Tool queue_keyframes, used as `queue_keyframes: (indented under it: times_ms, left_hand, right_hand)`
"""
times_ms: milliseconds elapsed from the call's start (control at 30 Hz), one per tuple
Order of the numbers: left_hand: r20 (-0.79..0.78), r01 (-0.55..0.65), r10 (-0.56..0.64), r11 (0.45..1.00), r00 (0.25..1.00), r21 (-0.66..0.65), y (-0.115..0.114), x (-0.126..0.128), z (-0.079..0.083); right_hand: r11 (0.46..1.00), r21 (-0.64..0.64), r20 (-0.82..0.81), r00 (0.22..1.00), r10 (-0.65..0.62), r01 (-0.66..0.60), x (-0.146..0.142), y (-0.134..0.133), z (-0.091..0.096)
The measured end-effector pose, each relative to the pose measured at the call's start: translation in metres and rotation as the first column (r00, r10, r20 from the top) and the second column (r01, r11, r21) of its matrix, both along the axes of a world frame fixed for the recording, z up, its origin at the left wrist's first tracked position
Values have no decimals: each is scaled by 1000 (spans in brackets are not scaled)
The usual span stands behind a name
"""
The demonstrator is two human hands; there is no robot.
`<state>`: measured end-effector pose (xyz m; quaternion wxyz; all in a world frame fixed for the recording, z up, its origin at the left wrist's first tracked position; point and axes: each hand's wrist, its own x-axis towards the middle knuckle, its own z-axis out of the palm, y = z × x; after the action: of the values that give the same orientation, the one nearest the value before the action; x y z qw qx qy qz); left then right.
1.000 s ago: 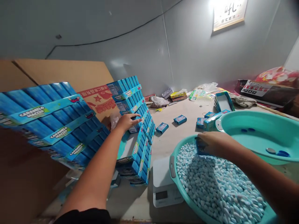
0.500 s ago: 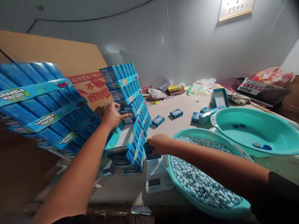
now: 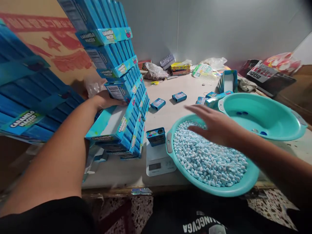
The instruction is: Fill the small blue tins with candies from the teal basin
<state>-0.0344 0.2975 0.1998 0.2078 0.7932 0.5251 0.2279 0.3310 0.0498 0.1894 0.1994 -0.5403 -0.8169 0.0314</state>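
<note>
Here, "CARAMELO MACIZO" cartons [image 3: 107,35] stacked at 10 o'clock.
Touching them, left grip [image 3: 103,99], closure unclear; right grip [image 3: 214,125] spread above candy basin [image 3: 226,191].

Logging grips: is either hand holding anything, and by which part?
Right hand: open over the candies, holding nothing. Left hand touches a stacked blue box at its labelled end; a grip cannot be told.

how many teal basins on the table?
2. The candy-filled basin sits at the front edge of the table, beside the scale; the near-empty basin sits behind it, to the right. The box stacks could hide more.
</note>
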Motion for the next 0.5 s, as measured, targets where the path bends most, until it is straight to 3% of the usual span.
queue_keyframes:
  times_ms: [100, 200, 267, 300, 400, 500]
  left_hand:
    - [-39, -7, 7, 1000, 999, -11, 7, -5, 2]
    - [-107, 68, -65, 997, 992, 28, 16, -9, 3]
    - [-163, 112, -99, 991, 982, 71, 22, -11, 2]
    - [-176, 122, -106, 989, 979, 82, 24, -12, 1]
    - [-161, 104, -91, 992, 983, 75, 20, -12, 2]
    - [-134, 132, -137, 990, 981, -51, -2, -17, 12]
  right_hand:
    - [968, 38, -229, 945, -233, 247, 58, -25, -24]
    - [866, -118, -515, 716, -472, 486, 98, -41, -43]
    - [791, -182, -546, 609, -575, 584, 112, -43, -43]
    - [765, -179, -527, 596, -606, 619, 116, -41, -40]
    - [755, -74, -403, 673, -621, 652, 117, -24, -26]
    - [854, 31, -249, 831, -497, 520, 105, -1, -21]
